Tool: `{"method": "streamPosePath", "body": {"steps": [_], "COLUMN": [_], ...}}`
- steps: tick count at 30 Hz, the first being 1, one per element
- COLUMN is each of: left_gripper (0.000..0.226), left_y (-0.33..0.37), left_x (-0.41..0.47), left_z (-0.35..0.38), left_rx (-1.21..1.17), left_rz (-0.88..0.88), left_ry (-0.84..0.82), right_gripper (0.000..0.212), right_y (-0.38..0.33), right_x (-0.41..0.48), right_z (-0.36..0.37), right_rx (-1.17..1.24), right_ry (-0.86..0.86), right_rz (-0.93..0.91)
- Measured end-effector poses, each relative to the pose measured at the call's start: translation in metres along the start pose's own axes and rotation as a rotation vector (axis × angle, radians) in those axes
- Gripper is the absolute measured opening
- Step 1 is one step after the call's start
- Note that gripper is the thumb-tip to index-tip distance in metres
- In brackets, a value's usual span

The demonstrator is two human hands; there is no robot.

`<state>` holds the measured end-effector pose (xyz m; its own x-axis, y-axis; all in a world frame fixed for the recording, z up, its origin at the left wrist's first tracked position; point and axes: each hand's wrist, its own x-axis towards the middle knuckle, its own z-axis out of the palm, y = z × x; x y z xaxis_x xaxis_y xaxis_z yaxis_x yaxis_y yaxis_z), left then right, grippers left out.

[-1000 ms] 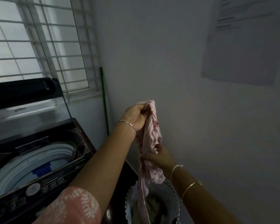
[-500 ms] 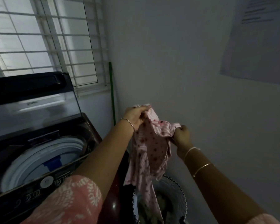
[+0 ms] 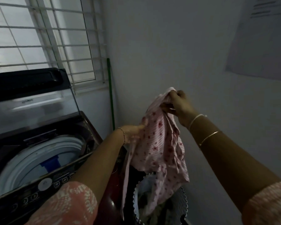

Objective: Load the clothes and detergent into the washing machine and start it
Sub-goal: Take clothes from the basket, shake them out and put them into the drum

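Note:
A pink garment with red dots [image 3: 159, 148] hangs in the air to the right of the top-loading washing machine [image 3: 44, 179]. My right hand [image 3: 179, 106] grips its top edge, held high. My left hand [image 3: 133, 133], blurred, touches the garment's left side lower down; its grip is unclear. The machine's lid [image 3: 31, 101] stands open and the white drum rim [image 3: 39, 156] shows, with something blue inside. Below the garment is a laundry basket [image 3: 183, 203] with more clothes in it.
A barred window [image 3: 44, 38] is behind the machine. A green pole [image 3: 111, 93] leans in the corner. The wall on the right carries a paper sheet [image 3: 263, 38]. The control panel [image 3: 44, 185] lies along the machine's front edge.
My right hand rose with the garment's top edge. My left hand dropped from the top to the garment's left side. The garment now hangs more spread out.

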<state>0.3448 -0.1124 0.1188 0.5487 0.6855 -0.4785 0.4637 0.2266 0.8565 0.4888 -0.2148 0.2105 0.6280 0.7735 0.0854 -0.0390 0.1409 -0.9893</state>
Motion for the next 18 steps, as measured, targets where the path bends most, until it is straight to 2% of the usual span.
{"method": "streamPosePath", "body": {"steps": [2,3,4,5,6,8,9,10,12,13,16,18], "left_gripper": [0.080,0.097,0.113,0.118,0.107,0.060,0.044,0.037,0.034,0.029,0.027,0.033], "left_y": [0.002,0.005,0.010,0.016,0.024,0.042,0.050,0.056,0.063,0.065,0.069,0.074], "left_x": [0.001,0.001,0.001,0.002,0.005,0.004,0.007,0.010,0.014,0.016,0.021,0.020], "left_z": [0.006,0.011,0.017,0.022,0.026,0.033,0.035,0.036,0.040,0.042,0.043,0.044], "left_rx": [0.149,0.208,0.236,0.191,0.081,0.000,0.084,0.191,0.309,0.284,0.036,-0.080], "left_rz": [0.023,0.091,0.215,0.356,0.468,0.582,0.594,0.585,0.564,0.543,0.508,0.470], "left_ry": [-0.038,-0.006,0.063,0.132,0.172,0.179,0.188,0.181,0.218,0.254,0.332,0.371], "right_gripper": [0.025,0.027,0.028,0.028,0.027,0.020,0.015,0.010,0.008,0.013,0.026,0.035], "right_y": [-0.006,-0.007,-0.008,-0.008,-0.008,-0.008,-0.007,-0.005,0.002,0.007,0.034,0.053], "right_x": [0.001,0.000,0.000,0.001,0.001,0.000,0.000,0.001,0.001,0.003,0.005,0.003], "right_z": [0.007,0.010,0.011,0.013,0.014,0.014,0.014,0.012,0.008,0.003,-0.014,-0.025], "right_rx": [-0.029,-0.049,-0.071,-0.093,-0.111,-0.135,-0.137,-0.122,-0.068,-0.054,-0.130,-0.209], "right_ry": [-0.043,-0.063,-0.082,-0.102,-0.121,-0.147,-0.154,-0.154,-0.134,-0.112,-0.054,-0.103], "right_rz": [-0.013,-0.024,-0.037,-0.046,-0.047,-0.029,-0.020,-0.016,-0.034,-0.053,-0.036,0.029]}}
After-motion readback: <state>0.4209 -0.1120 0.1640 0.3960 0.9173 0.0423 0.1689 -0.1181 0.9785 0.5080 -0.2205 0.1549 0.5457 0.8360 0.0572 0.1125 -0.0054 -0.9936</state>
